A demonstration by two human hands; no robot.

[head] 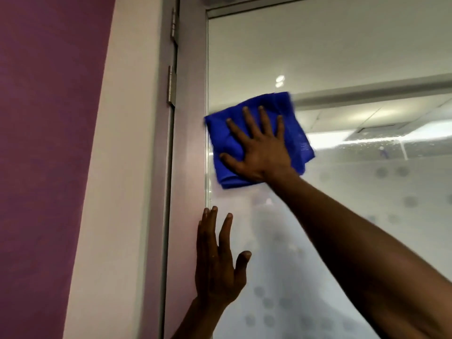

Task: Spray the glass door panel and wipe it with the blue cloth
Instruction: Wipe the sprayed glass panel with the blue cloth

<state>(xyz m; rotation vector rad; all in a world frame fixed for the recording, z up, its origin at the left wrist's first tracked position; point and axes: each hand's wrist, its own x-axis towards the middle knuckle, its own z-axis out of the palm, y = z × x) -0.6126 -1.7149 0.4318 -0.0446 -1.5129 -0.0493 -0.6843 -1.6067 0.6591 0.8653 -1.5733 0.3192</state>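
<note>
The glass door panel (342, 57) fills the right of the head view, with frosted dots on its lower part and spray droplets at the right. A folded blue cloth (297, 133) lies flat against the glass near the panel's left edge. My right hand (259, 152) presses on the cloth with fingers spread, the arm reaching up from the lower right. My left hand (217, 263) rests flat below it, fingers apart, across the door's grey stile and the glass edge. No spray bottle is in view.
The grey metal door frame (190, 94) runs up the left of the glass, with two hinges (171, 84) on it. Left of that stand a pale wall strip (117, 167) and a purple wall (44, 143).
</note>
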